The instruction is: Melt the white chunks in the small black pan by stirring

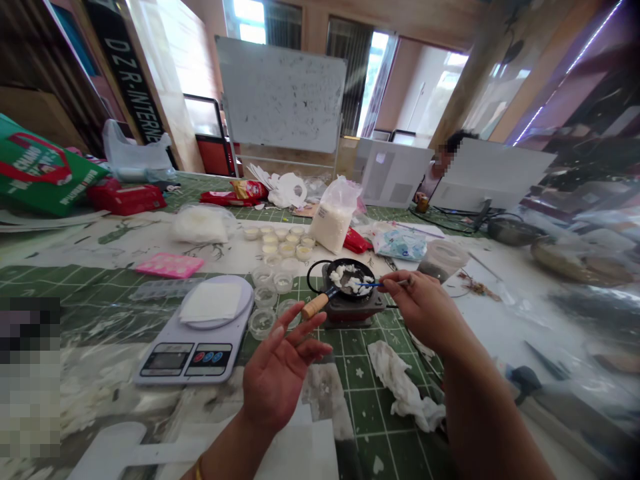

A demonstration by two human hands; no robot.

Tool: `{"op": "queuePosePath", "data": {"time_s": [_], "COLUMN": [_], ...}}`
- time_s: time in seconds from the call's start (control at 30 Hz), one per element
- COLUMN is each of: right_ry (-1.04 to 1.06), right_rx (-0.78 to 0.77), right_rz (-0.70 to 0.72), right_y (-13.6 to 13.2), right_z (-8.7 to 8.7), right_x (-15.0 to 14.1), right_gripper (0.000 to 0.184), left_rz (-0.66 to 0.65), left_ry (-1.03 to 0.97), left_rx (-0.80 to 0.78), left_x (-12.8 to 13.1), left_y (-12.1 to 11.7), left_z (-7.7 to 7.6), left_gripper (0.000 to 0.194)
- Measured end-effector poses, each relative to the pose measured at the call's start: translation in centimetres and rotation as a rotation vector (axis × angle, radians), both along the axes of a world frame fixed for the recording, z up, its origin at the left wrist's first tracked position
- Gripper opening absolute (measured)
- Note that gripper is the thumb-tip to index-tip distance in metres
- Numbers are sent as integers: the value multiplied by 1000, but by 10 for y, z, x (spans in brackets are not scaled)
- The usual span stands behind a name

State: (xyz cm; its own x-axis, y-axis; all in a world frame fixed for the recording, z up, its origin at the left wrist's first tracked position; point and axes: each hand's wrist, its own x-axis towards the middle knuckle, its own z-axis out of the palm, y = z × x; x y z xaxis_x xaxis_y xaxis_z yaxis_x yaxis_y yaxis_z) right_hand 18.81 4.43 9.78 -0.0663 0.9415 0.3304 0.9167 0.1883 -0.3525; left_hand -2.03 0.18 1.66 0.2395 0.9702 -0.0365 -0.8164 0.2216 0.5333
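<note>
A small black frying pan (356,262) sits on a small dark hot plate (353,317), with white chunks (363,285) in it. My right hand (423,308) is closed around a thin blue stick (369,285), whose far end reaches into the chunks. The pan's wooden handle (316,305) points toward my left hand (280,370), which is palm up with its fingers spread. Its fingertips are close to the handle; whether they touch it I cannot tell. Left of that hand is a kitchen scale (187,360) with white paper sheets (210,302) on its plate.
Clear empty cups (265,297) and several small cups with pale contents (287,249) stand left of the pan. Behind it is a bag of white granules (333,220). A crumpled tissue (400,383) lies near my right forearm. A person (440,167) sits behind a monitor (493,173).
</note>
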Motion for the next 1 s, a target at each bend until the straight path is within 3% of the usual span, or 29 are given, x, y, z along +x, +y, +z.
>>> {"op": "queuePosePath", "data": {"time_s": [0.2, 0.37, 0.5, 0.67, 0.8, 1.0], "right_ry": [-26, 31, -15, -1, -30, 12], "right_rx": [21, -1, 13, 10, 17, 15], "right_rz": [-36, 29, -26, 24, -26, 34], "right_y": [0, 0, 1, 1, 0, 0], "right_z": [1, 0, -2, -2, -2, -2], "right_x": [0, -2, -3, -2, -2, -4], "right_gripper": [28, 28, 27, 29, 28, 28], "left_rz": [5, 0, 6, -3, -4, -2], "left_ry": [4, 1, -1, 3, -1, 0], "left_rx": [2, 3, 6, 10, 16, 19], "left_x": [0, 1, 0, 0, 0, 0], "left_y": [0, 0, 0, 0, 0, -1], "left_z": [-1, -1, -2, -3, -3, -3], "left_gripper": [42, 42, 42, 42, 42, 41]}}
